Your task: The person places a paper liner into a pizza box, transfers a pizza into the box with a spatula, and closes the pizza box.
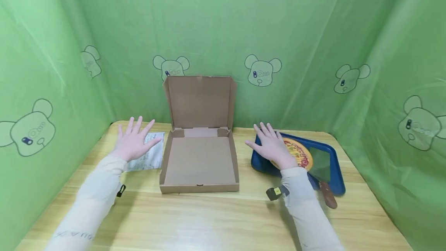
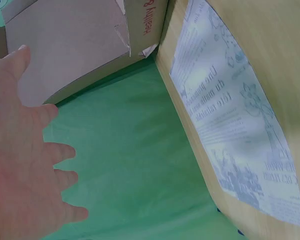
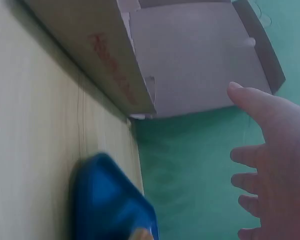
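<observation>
My left hand (image 1: 134, 142) hovers over the table with fingers spread and nothing in it. Beneath and beside it lies a printed sheet of paper (image 1: 153, 158). Between the hands stands a cardboard pizza box (image 1: 200, 162), its lid (image 1: 200, 102) raised and its inside bare. The right hand (image 1: 273, 146), fingers also spread and holding nothing, is above the left part of a blue tray (image 1: 336, 165). On that tray is a pizza (image 1: 302, 154), partly hidden by the hand and wrist. A broad flat-bladed tool (image 1: 321, 165) lies right of the pizza, its brown handle (image 1: 328, 196) jutting over the tray's front rim.
Green curtains (image 1: 216, 22) with bear-head drawings enclose the wooden table (image 1: 195, 220) at the back and both sides. The raised lid stands near the back curtain. Dark wrist-camera mounts are strapped at both wrists.
</observation>
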